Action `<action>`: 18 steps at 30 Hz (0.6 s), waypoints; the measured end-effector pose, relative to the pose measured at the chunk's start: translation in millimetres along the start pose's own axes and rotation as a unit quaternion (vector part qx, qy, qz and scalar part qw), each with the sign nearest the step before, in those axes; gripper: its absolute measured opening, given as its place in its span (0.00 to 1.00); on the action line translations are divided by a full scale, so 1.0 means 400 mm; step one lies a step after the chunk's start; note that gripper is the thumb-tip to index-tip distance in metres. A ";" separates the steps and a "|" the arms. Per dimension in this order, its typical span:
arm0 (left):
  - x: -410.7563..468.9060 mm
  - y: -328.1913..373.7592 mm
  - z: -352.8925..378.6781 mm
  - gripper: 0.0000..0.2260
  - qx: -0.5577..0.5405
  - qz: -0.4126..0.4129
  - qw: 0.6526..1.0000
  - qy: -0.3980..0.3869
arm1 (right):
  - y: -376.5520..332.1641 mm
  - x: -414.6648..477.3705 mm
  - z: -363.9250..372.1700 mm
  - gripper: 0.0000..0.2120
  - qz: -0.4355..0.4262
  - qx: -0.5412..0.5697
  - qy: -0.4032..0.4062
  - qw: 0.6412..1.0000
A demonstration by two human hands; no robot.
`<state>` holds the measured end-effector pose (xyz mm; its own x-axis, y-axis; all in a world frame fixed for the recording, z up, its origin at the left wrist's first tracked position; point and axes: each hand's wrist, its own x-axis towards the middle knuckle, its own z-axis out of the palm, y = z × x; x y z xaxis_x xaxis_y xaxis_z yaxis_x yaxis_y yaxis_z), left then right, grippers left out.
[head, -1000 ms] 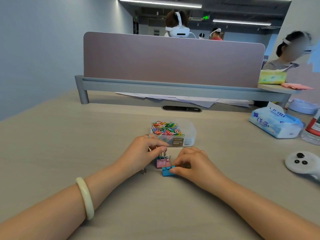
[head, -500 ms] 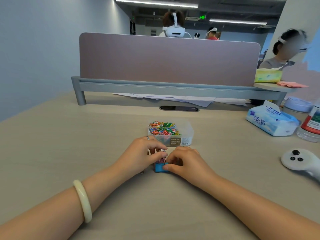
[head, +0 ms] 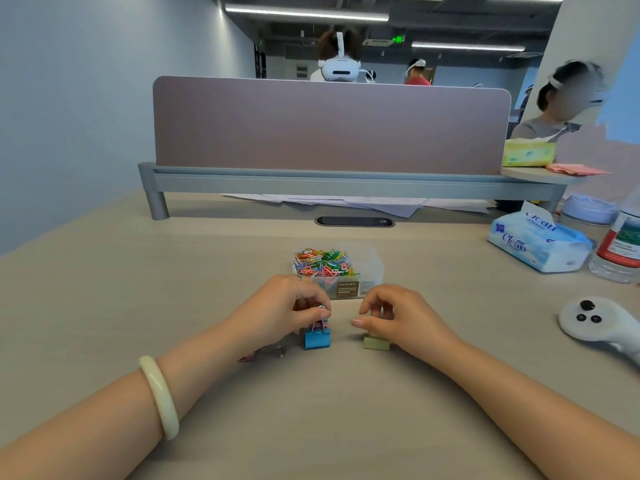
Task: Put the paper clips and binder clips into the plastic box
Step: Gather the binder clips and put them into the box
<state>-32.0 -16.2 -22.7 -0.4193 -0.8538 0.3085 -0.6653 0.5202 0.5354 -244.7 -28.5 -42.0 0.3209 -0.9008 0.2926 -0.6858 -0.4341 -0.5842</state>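
Observation:
A clear plastic box point(head: 372, 268) stands on the desk, its left half heaped with coloured paper clips point(head: 322, 262). Just in front of it, my left hand point(head: 280, 311) pinches the wire handles of a blue binder clip point(head: 317, 339), with a pink clip partly hidden behind it. My right hand point(head: 398, 317) holds a green binder clip point(head: 375, 342) by its handles, a little to the right of the blue one. Another pink binder clip point(head: 265, 353) lies flat on the desk under my left wrist.
A white controller point(head: 595, 322) lies at the right. A tissue pack point(head: 538, 244) and a bottle point(head: 620, 247) stand at the far right. A partition point(head: 329, 129) on a grey rail closes the back, with papers point(head: 363, 202) under it. Other people sit beyond it.
My hands have separated: the left now holds the blue clip along with the pink one, and the right has moved right and taken a green clip.

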 end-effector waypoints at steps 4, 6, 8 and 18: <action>0.008 0.006 -0.010 0.08 -0.040 -0.020 0.999 -0.022 | 0.027 0.010 -0.020 0.09 0.004 0.018 0.035 0.999; 0.011 0.010 -0.014 0.09 -0.064 -0.034 0.997 -0.021 | 0.045 0.016 -0.024 0.11 0.007 0.032 0.067 0.997; 0.015 0.014 -0.016 0.09 -0.086 -0.043 0.995 -0.019 | 0.061 0.023 -0.025 0.16 0.010 0.037 0.094 0.995; 0.272 0.049 -0.080 0.05 -0.129 -0.064 0.988 0.053 | 0.104 0.083 0.001 0.40 0.109 0.186 0.042 0.976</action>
<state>-71.0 -99.5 46.5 -0.2659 -0.9170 0.2974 -0.5239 0.3964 0.7539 -262.5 -76.6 -56.8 0.1295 -0.9746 0.1829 -0.4430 -0.2219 -0.8686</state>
